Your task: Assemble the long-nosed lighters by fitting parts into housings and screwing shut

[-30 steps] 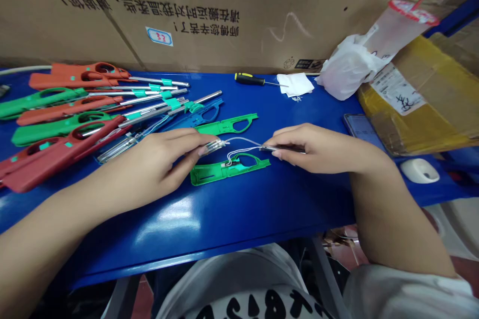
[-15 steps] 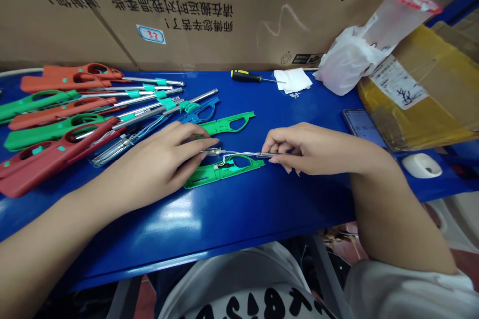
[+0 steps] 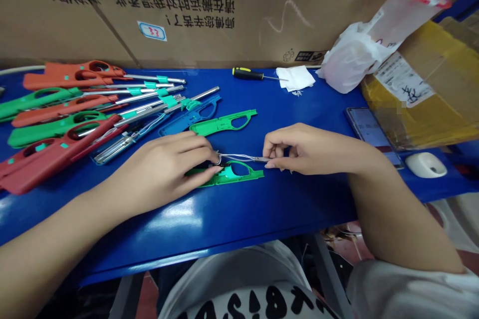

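Clock talk here uses the green half shell [image 3: 235,178] as the middle of the dial, with 12 pointing away from the person. That shell lies on the blue table [image 3: 232,224] right in front of them, a cyan piece [image 3: 226,172] sitting in it. The left hand [image 3: 187,159] comes in from 9 with its fingers curled over the shell's left end, but I honestly can't tell if it's gripping anything under there. Over at 3, the right hand [image 3: 292,152] has a thin metal tube [image 3: 261,159] pinched between thumb and fingers, and white wires [image 3: 237,156] run from it back toward the left hand. A second green half [image 3: 224,122] lies at 12, a blue half shell [image 3: 192,115] near 11, plus a heap of long-nosed lighters [image 3: 71,107] between 9 and 10. Further out there's a screwdriver [image 3: 247,74] at 12 with its tip on a tissue [image 3: 295,78] at 1, a phone [image 3: 370,127] between 2 and 3, and a white mouse [image 3: 425,165] at 3.
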Motion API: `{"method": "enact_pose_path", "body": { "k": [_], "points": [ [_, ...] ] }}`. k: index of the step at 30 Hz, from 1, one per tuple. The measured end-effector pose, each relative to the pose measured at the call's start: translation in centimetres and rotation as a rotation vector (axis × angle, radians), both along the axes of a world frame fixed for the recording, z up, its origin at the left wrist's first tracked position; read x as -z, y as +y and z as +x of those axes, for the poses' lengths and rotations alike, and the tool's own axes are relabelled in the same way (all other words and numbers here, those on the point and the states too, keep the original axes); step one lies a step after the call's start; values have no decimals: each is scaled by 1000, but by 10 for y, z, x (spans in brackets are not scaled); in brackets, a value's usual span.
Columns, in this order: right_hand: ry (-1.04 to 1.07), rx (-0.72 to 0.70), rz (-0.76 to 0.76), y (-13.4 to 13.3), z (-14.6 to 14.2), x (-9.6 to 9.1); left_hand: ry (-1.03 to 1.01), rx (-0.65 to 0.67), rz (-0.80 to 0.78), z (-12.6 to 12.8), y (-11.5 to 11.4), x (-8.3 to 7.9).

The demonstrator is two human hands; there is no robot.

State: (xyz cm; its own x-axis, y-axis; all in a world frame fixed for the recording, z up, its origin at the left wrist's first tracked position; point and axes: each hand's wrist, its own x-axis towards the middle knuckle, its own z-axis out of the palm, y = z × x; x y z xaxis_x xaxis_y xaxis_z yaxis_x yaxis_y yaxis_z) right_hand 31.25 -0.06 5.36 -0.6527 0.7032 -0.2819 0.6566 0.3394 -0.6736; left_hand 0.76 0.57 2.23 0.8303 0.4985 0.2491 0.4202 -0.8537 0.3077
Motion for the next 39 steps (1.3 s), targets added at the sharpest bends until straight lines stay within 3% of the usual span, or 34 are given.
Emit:
{"method": "enact_pose_path", "body": {
  "k": [7,14,20,39],
  "points": [
    [7,45,-51,0,-4,-4,65,-14,4,-6,1,-12],
    [39,27,-81,-1,0,-3,179,11,-22,-11,2,-3],
    [26,15,30,1,-3,-2,144,-13,-108,-9,3,0],
    [27,-27,128,-2,-6,2,142,-11,-63,-7,2,1]
  ]
}}
